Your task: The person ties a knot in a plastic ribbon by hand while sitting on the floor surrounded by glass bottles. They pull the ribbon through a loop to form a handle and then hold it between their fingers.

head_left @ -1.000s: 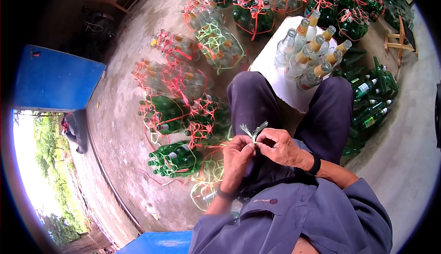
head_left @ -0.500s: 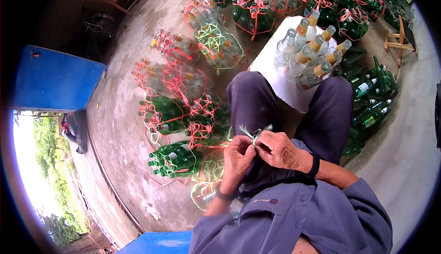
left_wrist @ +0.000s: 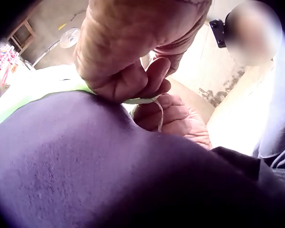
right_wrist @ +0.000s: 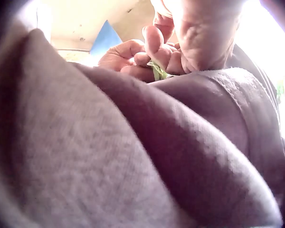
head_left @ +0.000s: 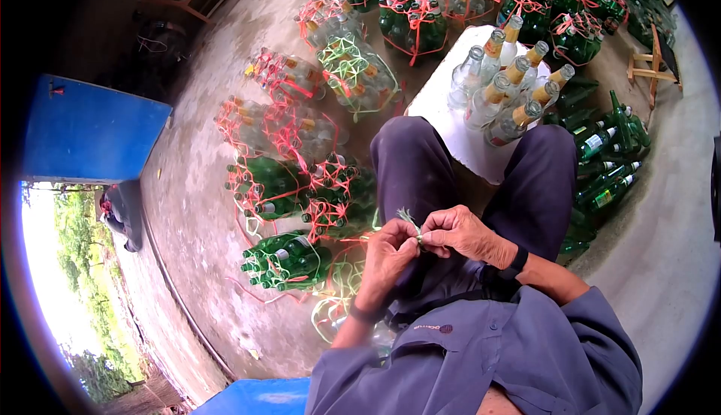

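Twine (head_left: 407, 217) is being pinched by left grip (head_left: 387, 259) and right grip (head_left: 467, 236); slippage is perhaps being risked by slack.

Between the hands (head_left: 387, 259) (head_left: 464, 235), a frayed pale-green plastic-looking strip (head_left: 406, 217) is showing matt fibres. Below them, dark purple cloth trousers (head_left: 409, 163) are looking matt. Beyond the hands, clear gold-necked glass bottles (head_left: 481, 108) are gleaming on a smooth white tabletop (head_left: 481, 162). Leftward, the grey concrete floor (head_left: 199, 212) is looking rough.
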Demonstrator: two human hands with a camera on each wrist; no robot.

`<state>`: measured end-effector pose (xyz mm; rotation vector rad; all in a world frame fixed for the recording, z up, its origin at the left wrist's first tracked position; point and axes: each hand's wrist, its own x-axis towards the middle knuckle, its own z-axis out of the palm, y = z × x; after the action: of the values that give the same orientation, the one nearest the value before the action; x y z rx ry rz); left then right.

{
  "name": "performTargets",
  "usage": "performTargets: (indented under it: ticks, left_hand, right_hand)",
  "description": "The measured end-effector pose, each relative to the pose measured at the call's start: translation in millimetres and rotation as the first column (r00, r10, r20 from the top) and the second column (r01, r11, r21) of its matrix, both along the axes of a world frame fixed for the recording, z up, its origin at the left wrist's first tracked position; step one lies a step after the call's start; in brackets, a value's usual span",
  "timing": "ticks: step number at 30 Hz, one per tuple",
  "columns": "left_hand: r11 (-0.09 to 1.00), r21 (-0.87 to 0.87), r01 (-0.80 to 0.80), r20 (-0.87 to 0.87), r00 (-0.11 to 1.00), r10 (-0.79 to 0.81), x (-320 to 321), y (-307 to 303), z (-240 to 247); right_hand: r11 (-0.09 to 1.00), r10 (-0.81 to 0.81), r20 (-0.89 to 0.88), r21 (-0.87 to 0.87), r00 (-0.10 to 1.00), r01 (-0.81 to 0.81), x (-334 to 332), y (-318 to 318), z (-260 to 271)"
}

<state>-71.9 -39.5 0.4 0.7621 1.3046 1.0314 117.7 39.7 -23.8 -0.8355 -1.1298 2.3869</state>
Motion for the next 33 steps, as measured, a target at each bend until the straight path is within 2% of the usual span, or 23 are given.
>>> performTargets:
  ticks: [2, 5, 7, 8, 10, 17, 19, 20, 26, 28, 33]
  left_hand:
    - [1.000, -0.006, 0.015, 0.027, 1.000, -0.015, 0.3, 0.8, -0.1]
    - [1.000, -0.017, -0.014, 0.045, 0.999, 0.015, 3.2, 3.1, 4.9]
    - [0.999, -0.008, -0.033, 0.029, 0.999, 0.033, 4.3, 5.8, 8.8]
    - [0.999, -0.007, -0.033, 0.027, 0.999, 0.033, 4.4, 6.8, 12.1]
    - [1.000, 0.011, -0.015, -0.019, 1.000, 0.015, 4.7, 7.7, 17.4]
    - [0.999, 0.034, -0.030, -0.066, 0.997, 0.032, 4.8, 8.2, 3.6]
    - [1.000, 0.013, -0.008, -0.060, 0.998, 0.008, 4.9, 6.9, 3.9]
    - [1.000, 0.013, -0.008, -0.060, 0.998, 0.009, 5.2, 6.7, 4.1]
    - [1.000, 0.012, 0.007, -0.195, 0.981, -0.004, 10.0, 8.9, 13.4]
    - [0.996, 0.057, 0.072, -0.395, 0.918, -0.044, 7.8, 9.5, 10.9]
    - [0.996, 0.076, 0.055, -0.402, 0.915, -0.020, 8.4, 10.2, 8.4]
  right_hand:
    - [0.999, 0.007, -0.017, -0.043, 1.000, -0.008, 0.5, 0.8, -2.3]
    - [0.999, -0.002, 0.004, 0.035, 1.000, 0.002, 0.2, 2.9, -2.5]
    - [0.978, -0.004, 0.091, 0.208, 0.996, -0.015, 0.5, 5.4, 4.3]
    - [0.978, -0.005, 0.089, 0.208, 0.996, -0.014, 0.3, 5.7, 5.9]
    - [0.949, -0.027, 0.096, 0.315, 0.995, -0.005, 0.7, 4.9, 7.7]
    - [0.919, -0.045, 0.132, 0.395, 0.990, -0.011, -0.1, 4.9, 12.5]
    - [0.859, -0.074, 0.145, 0.512, 0.987, -0.011, 0.6, 3.5, 13.2]
    - [0.859, -0.073, 0.145, 0.512, 0.987, -0.011, 1.2, 3.6, 12.9]
    - [0.791, -0.099, 0.169, 0.611, 0.981, -0.026, 1.4, 2.0, 8.3]
    - [0.771, -0.131, 0.153, 0.637, 0.979, 0.003, 0.1, 1.2, 8.1]
    - [0.747, -0.149, 0.163, 0.664, 0.975, 0.003, -1.5, 2.0, 7.3]
